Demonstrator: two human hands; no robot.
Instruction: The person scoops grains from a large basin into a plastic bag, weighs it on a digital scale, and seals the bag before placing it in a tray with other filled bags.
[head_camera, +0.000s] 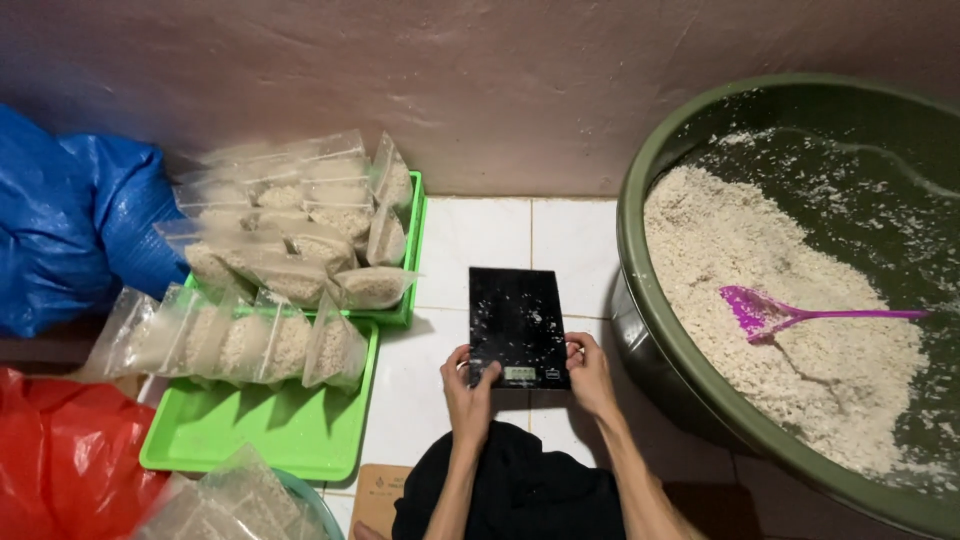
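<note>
A flat black digital scale (518, 318) lies on the white tiled floor, dusted with pale crumbs. My left hand (466, 385) grips its near left corner, thumb on the top face. My right hand (590, 372) grips its near right corner the same way. A small display sits at the scale's near edge between my hands. To the right stands a big green tub (640, 190) holding a heap of pale coarse grain (760, 290), with a purple scoop (765, 314) lying on the heap.
Two green trays (290, 435) at the left carry several clear bags of the grain (280, 240). A blue sack (70, 235) and a red plastic bag (60, 460) lie at the far left. More clear bags (235, 500) sit at the bottom. A wall runs behind.
</note>
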